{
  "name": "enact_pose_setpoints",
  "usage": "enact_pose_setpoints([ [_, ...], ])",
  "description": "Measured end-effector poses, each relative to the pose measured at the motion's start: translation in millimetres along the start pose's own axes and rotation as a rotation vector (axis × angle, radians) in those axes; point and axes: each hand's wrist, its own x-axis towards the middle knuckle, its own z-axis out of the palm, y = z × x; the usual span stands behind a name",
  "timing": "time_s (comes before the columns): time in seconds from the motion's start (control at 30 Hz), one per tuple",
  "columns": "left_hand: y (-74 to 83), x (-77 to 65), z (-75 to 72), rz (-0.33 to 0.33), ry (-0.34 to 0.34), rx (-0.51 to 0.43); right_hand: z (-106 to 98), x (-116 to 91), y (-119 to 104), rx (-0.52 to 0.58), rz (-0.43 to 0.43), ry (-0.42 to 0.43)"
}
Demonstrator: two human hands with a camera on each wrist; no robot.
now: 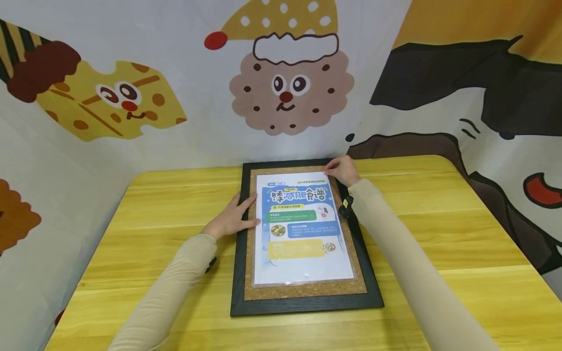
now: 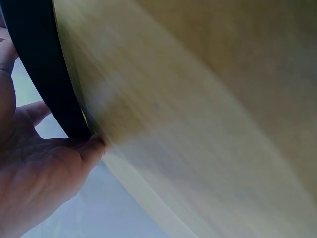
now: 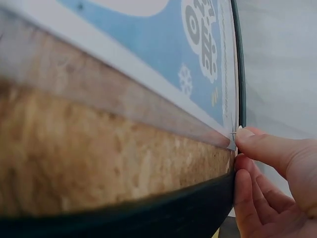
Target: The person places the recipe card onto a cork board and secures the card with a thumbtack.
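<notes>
A laminated poster (image 1: 294, 268) with blue, green and yellow print lies on a cork board (image 1: 307, 291) set in a black frame (image 1: 307, 305). At the poster's upper right corner, my right hand (image 1: 345, 170) pinches a small pin (image 3: 234, 133) between thumb and fingertips, its thin metal shank showing at the sheet. The other right fingers (image 3: 243, 191) rest by the frame's edge. My left hand (image 1: 230, 218) lies over the left side of the frame, fingers spread, with the thumb and a fingertip at the poster's left edge. In the left wrist view the left palm (image 2: 44, 173) is beside the black frame.
The board lies on a yellow wood-grain table (image 1: 167, 204), its top edge close to the back wall. A cloth wall covering (image 1: 197, 117) with cartoon figures hangs behind and around the table. A dark wrist camera (image 1: 346, 207) sits beside the right sleeve.
</notes>
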Motion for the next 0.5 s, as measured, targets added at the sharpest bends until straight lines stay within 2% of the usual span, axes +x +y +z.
enact_pose_setpoints([
  [0.2, 1.3, 0.2, -2.1, 0.002, -0.002, 0.004, 0.2, 0.0, -3.6, -0.033, -0.009, -0.004],
  [0.5, 2.5, 0.5, -1.5, -0.012, -0.009, 0.03, 2.7, 0.7, -3.5, -0.026, 0.024, -0.007],
])
